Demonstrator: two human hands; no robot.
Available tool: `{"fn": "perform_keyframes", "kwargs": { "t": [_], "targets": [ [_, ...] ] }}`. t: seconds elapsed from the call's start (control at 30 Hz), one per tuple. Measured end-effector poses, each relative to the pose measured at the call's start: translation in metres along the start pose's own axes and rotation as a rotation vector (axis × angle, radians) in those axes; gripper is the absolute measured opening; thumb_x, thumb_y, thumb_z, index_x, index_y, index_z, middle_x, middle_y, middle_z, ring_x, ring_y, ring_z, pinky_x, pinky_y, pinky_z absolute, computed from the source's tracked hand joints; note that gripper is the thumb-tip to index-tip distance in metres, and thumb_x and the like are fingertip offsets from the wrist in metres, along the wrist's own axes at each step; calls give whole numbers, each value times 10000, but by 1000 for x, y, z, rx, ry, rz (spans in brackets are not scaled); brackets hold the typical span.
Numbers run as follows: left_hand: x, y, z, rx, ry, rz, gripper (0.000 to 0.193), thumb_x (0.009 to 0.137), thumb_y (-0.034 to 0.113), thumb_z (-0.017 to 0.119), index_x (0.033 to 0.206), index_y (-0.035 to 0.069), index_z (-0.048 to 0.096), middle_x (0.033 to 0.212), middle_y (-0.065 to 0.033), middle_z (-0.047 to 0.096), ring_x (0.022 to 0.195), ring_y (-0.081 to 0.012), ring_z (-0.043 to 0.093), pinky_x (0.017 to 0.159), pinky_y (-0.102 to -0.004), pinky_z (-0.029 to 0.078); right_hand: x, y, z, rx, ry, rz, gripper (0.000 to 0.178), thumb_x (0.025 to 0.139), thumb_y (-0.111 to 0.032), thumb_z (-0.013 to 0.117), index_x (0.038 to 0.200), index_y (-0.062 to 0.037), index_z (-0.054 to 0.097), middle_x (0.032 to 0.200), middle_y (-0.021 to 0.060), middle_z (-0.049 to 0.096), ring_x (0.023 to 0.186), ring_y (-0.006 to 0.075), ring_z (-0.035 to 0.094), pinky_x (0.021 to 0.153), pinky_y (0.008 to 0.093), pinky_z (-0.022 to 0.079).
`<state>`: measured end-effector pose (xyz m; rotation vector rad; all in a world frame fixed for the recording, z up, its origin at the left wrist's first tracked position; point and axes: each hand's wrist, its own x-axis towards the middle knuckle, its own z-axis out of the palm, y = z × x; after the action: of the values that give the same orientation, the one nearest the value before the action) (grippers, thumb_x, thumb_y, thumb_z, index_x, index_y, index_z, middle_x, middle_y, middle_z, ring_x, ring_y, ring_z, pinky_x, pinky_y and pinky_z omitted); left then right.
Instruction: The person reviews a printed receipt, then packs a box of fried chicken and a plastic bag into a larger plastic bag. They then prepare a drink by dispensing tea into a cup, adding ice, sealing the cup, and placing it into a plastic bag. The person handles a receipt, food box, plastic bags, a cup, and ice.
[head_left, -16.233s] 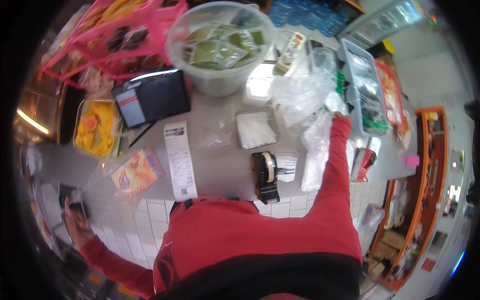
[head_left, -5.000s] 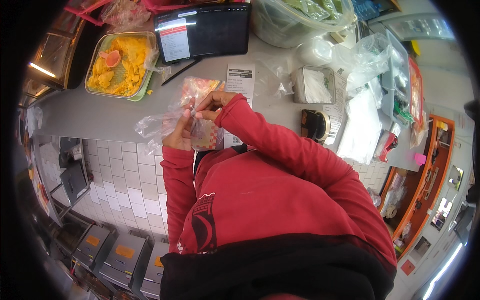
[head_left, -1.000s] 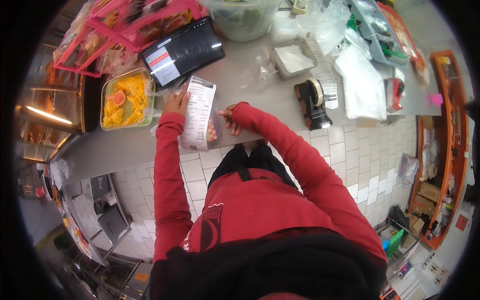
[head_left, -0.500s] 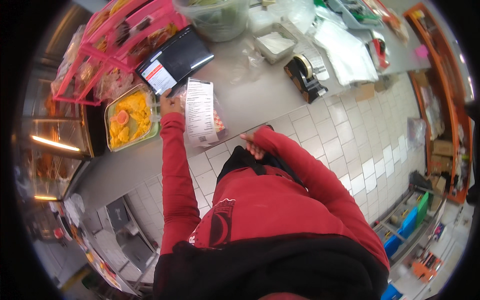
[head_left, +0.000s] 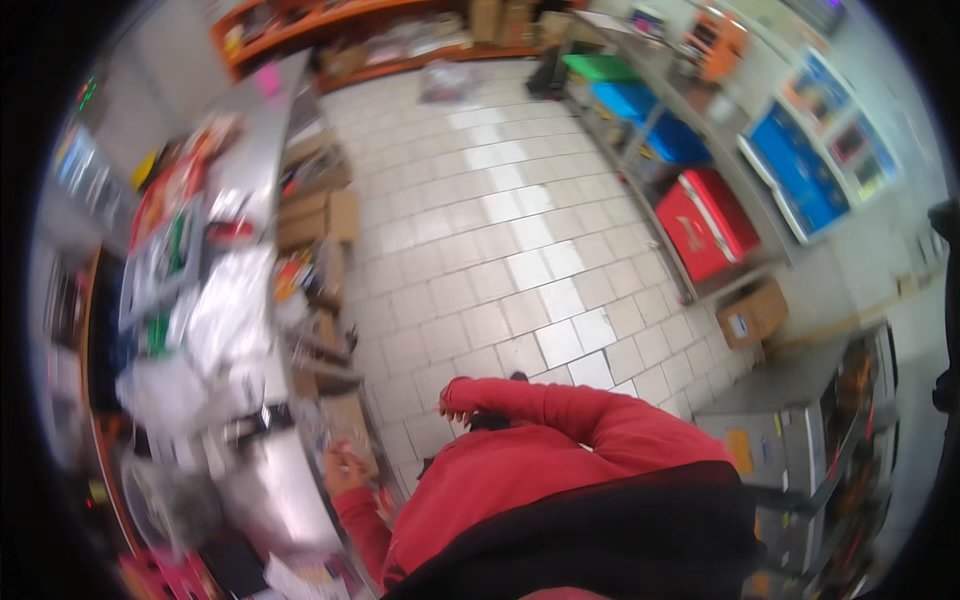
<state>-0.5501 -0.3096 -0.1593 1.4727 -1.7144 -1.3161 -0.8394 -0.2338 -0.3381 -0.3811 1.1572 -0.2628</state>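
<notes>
My left hand point(head_left: 345, 469) hangs beside the edge of the steel counter point(head_left: 285, 470). Its fingers look apart, with nothing visible in them, though motion blurs them. In front of my body is my right hand point(head_left: 456, 412), bent inward at the end of its red sleeve; its fingers are partly hidden and blurred. Closest to my left hand on the counter are a smeared white printed slip point(head_left: 305, 580) and a dark tablet-like device point(head_left: 235, 562). A tape dispenser point(head_left: 262, 422) stands farther along, beside a clear tub point(head_left: 175, 510) with greenish contents.
White plastic bags point(head_left: 235, 310) and a grey tray point(head_left: 165, 262) lie along the counter. Cardboard boxes point(head_left: 318, 218) stand under its edge. Pale floor tiles point(head_left: 470, 270) stretch ahead. Across them, a rack point(head_left: 640, 150) holds a red cooler box point(head_left: 705, 225); orange shelving point(head_left: 385, 62) lines the far end.
My view has swung right, toward the floor and rack. My left hand has come off the tablet-like device and drawn back beside the counter edge. My right hand stays near my body.
</notes>
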Motion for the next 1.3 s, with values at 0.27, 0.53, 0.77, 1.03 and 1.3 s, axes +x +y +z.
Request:
{"fn": "perform_keyframes", "kwargs": {
  "t": [0.27, 0.53, 0.77, 1.03, 1.3],
  "targets": [
    [72, 56, 312, -130, -690, -109, 279, 899, 132, 509, 1177, 113, 517, 743, -94, 573, 628, -207, 642, 489, -298, 500, -212, 93, -139, 193, 464, -342, 328, 902, -361, 536, 945, -41, 594, 804, 52, 608, 611, 162, 570, 556, 342, 513],
    [183, -27, 500, 689, -1120, 89, 783, 716, 499, 710, 1280, 20, 451, 1256, -226, 502, 1140, -326, 497, 1000, -407, 370, -361, 139, -306, 646, 750, -516, 276, 919, -308, 528, 982, -44, 579, 792, 22, 585, 622, 119, 545, 570, 305, 534],
    [280, 33, 543, 703, -1150, -514, 671, 791, 416, 627, 1334, 98, 393, 1306, -186, 457, 1135, -307, 503, 905, -410, 414, -439, 95, -511, 767, 882, -718, 248, 917, -297, 547, 973, -58, 583, 832, 23, 592, 631, 105, 557, 579, 280, 539],
    [432, 186, 781, 757, -1224, -428, 503, 879, 290, 533, 1337, 153, 379, 1292, -152, 459, 1081, -289, 537, 741, -437, 511, -596, 76, -704, 731, 1335, -959, 245, 850, -312, 643, 970, -105, 592, 801, 16, 596, 670, 110, 563, 576, 296, 526],
    [440, 359, 1081, 397, -1410, -11, 443, 891, 46, 412, 1329, 95, 362, 1361, -121, 370, 1103, -296, 524, 758, -374, 524, -768, 148, -887, 617, 2088, -815, 424, 756, -256, 741, 1099, -96, 550, 969, 90, 611, 858, 186, 596, 745, 314, 481]
  ]
}}
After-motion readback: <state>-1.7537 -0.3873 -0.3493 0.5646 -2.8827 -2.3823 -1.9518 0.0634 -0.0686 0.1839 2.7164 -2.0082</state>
